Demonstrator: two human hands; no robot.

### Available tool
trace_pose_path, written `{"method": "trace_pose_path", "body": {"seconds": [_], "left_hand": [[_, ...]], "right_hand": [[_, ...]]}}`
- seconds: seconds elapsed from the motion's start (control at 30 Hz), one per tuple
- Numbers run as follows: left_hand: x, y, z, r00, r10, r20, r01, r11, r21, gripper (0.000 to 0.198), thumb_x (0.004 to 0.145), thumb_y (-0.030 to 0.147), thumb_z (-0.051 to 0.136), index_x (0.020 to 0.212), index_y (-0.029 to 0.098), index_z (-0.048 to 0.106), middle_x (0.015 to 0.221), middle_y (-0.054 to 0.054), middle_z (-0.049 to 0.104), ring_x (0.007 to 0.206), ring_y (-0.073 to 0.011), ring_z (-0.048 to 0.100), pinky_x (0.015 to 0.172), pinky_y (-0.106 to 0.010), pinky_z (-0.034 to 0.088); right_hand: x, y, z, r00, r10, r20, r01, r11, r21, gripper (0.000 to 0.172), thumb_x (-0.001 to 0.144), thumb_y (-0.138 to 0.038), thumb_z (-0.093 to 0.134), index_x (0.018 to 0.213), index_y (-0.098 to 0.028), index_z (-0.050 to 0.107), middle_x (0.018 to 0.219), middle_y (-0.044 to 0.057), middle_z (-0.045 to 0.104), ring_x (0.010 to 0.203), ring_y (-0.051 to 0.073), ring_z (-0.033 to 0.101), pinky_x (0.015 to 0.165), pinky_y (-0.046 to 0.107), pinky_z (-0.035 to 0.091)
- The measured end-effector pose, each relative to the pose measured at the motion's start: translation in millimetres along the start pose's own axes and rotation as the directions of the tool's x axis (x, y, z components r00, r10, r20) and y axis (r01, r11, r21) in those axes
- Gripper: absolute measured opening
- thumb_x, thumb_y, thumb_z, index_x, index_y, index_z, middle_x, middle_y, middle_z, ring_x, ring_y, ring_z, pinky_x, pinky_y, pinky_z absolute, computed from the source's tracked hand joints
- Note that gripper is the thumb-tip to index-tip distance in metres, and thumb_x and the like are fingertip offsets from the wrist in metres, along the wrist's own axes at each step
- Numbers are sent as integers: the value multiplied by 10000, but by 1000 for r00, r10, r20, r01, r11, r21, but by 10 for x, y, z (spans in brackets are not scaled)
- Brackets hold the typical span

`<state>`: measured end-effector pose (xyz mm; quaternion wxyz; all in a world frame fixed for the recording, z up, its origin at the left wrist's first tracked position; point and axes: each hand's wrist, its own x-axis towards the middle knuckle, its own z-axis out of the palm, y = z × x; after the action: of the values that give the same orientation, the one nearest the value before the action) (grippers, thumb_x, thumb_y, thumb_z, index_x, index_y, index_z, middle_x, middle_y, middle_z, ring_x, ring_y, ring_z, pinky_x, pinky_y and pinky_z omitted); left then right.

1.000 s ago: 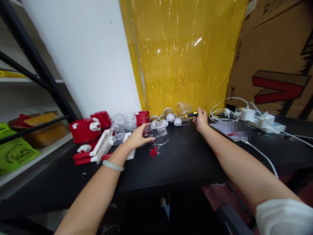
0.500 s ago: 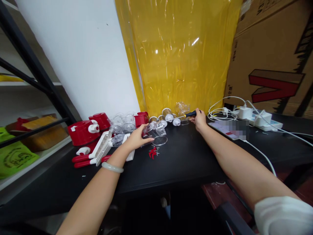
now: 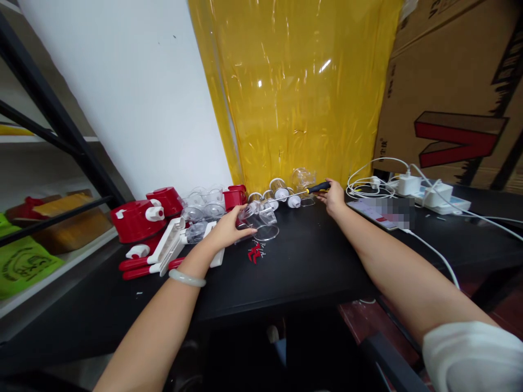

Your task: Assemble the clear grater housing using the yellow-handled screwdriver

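Note:
My left hand [image 3: 229, 227] is closed around a clear plastic part [image 3: 261, 220] with a round rim, held on its side low over the table. My right hand [image 3: 333, 198] grips the dark handle of a screwdriver [image 3: 318, 188]. Its long metal shaft runs leftward to the upper part of the clear piece; I cannot make out exactly where the tip sits. Just below the clear part lies a small heap of red pieces [image 3: 255, 253], with small screws [image 3: 262, 246] scattered by it. Behind the shaft, several metal drums with white ends [image 3: 279, 189] lie against the yellow sheet.
Red housings [image 3: 137, 222], white frames with red handles [image 3: 174, 247] and clear cups [image 3: 204, 201] crowd the left. A phone [image 3: 373, 211], white cables and a power strip [image 3: 445, 202] lie at right. Behind stand a yellow plastic sheet [image 3: 302, 98] and a cardboard box [image 3: 441, 98].
Both hands keep their hold on the clear plastic part and the screwdriver, in nearly the same place. The whole view has shifted slightly.

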<state>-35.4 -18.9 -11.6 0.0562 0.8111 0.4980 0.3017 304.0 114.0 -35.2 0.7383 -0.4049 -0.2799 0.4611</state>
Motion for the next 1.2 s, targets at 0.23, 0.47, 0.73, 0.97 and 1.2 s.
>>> {"method": "trace_pose_path", "body": {"seconds": [0.23,0.47,0.73,0.97,1.2], "left_hand": [[-2,6,-4,1000,-4,2,4,1000,-1,819,748,550,790,1406,188,463,1461,-181,580,1348,-345,563,1146,-522,414],[1,11,-7,1000,-9,2,9,1000,-5,827,749,554,792,1414,189,461,1484,-179,560,1369,-343,543,1162,-522,397],[-4,22,-4,1000,-9,3,9,1000,-4,812,752,552,790,1411,205,466,1484,-169,562,1364,-345,548,1156,-524,405],[12,9,-2,1000,-11,2,11,1000,6,808,746,547,793,1406,208,473,1489,-159,562,1364,-342,548,1155,-509,409],[11,3,11,1000,-9,-8,9,1000,12,795,740,528,806,1398,216,487,1463,-139,590,1335,-337,574,1131,-492,434]], "right_hand": [[32,64,-24,991,-136,-11,134,986,-97,362,896,-545,602,1061,-223,589,561,-95,467,350,64,406,350,157,326],[-1,2,-1,1000,29,6,-29,999,-16,362,993,-421,358,1281,-290,533,831,-16,638,493,111,637,439,216,497],[61,78,-18,999,-34,5,34,998,-55,254,950,-414,544,1139,-244,549,708,-47,610,409,93,563,381,177,401],[66,96,-51,994,-109,-6,107,987,-119,417,963,-626,438,980,-228,566,518,-84,436,357,91,465,349,170,335],[75,37,-56,998,-63,-9,62,995,-79,291,986,-356,354,1105,-250,598,843,-19,619,518,105,633,456,229,507]]}}
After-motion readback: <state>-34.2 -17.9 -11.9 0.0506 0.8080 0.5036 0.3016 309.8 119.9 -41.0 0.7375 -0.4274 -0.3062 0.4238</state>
